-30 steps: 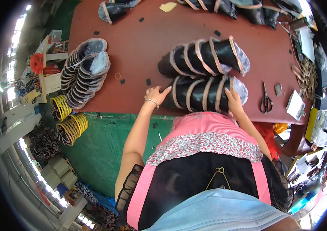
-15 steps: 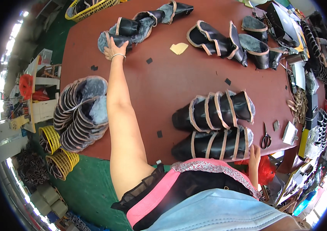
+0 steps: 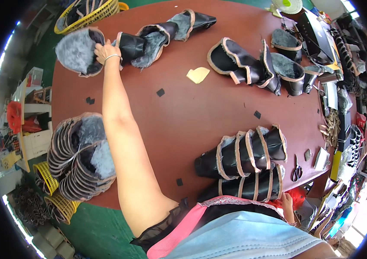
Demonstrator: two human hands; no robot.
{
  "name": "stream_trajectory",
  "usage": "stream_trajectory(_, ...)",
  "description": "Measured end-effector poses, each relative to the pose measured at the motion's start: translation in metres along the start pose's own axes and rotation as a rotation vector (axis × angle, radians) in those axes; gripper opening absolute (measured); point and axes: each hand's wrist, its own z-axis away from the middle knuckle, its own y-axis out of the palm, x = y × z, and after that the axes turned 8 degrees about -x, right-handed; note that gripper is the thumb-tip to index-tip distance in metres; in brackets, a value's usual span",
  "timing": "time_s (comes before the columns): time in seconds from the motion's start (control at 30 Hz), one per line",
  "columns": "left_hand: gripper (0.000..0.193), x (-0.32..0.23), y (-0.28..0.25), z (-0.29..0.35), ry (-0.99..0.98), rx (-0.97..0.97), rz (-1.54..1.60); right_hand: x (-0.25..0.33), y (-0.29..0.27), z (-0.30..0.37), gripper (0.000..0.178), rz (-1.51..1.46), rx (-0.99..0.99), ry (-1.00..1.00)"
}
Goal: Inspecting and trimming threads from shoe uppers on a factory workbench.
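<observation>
With my left arm stretched across the table, my left hand (image 3: 105, 52) is closed on the edge of a black shoe upper (image 3: 76, 51) lined with grey fur and edged in beige. Its furry inside faces up at the table's far left edge. Just right of that hand, a line of similar uppers (image 3: 131, 46) overlaps toward the far side. My right hand (image 3: 286, 202) is low at the near table edge, beside the end of a row of nested black uppers (image 3: 246, 185). Its fingers look loosely apart, and nothing shows in them.
Another nested row (image 3: 248, 149) lies behind the near one. Two thick stacks of uppers (image 3: 77, 151) stand at the left edge. More uppers (image 3: 244, 60) sit at far right, near a yellowish scrap (image 3: 198, 75). Black scissors (image 3: 296, 172) lie at right. Yellow baskets (image 3: 64, 207) stand off the table.
My left hand has moved left with the nearest upper of the far line, pulling it away and turning its fur lining up. The view has shifted, with the table appearing lower.
</observation>
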Motion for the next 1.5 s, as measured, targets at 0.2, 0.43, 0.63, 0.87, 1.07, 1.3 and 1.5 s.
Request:
stream_trajectory(0.2,0.071,-0.083,0.021,0.067,-0.001,0.168,0.091,0.028,0.015,0.023,0.024,0.299,-0.057,-0.355)
stream_trajectory(0.43,0.068,-0.116,-0.047,0.234,0.512,0.237,0.732,0.041,0.004,0.001,0.028,0.301,-0.086,-0.317)
stream_trajectory(0.63,0.033,-0.099,-0.170,0.339,0.367,0.467,1.582,0.135,0.003,0.011,0.011,0.338,-0.418,-0.849)
stream_trajectory(0.87,0.071,-0.029,-0.314,0.385,0.111,0.882,2.156,0.297,0.062,0.103,0.059,-0.747,0.670,-0.631)
stream_trajectory(1.07,0.104,-0.023,-0.386,0.461,-0.215,1.194,2.473,0.302,0.109,0.143,0.106,-1.201,1.560,0.042)
stream_trajectory(1.3,0.092,-0.023,-0.415,0.525,-0.327,1.264,2.489,0.258,0.072,0.129,0.083,-1.322,1.386,0.138)
stream_trajectory(1.5,0.087,-0.063,-0.431,0.582,-0.431,1.250,2.314,0.257,0.010,0.079,0.040,-1.459,1.142,0.222)
